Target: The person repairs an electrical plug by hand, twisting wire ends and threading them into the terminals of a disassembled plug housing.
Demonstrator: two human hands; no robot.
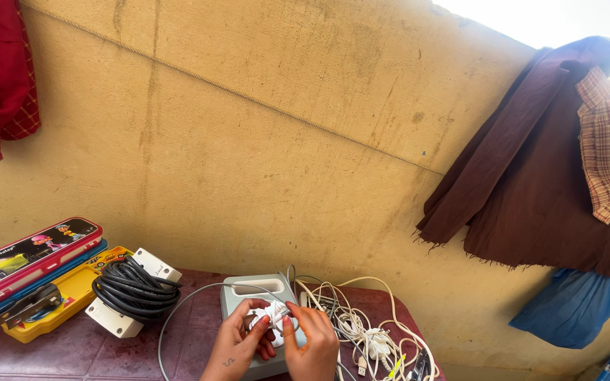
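White and light, the small plug adapter point(271, 315) sits pinched between both hands point(277, 342) above the grey box point(255, 293), its thin limp cord best gripped by the hard body.

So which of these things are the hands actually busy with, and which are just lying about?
In hand:
left hand and right hand, both on a small white plug
thin grey cord leading to it
grey box under the hands

Lying about:
coiled black cable
pencil cases
tangle of white cables
hanging clothes
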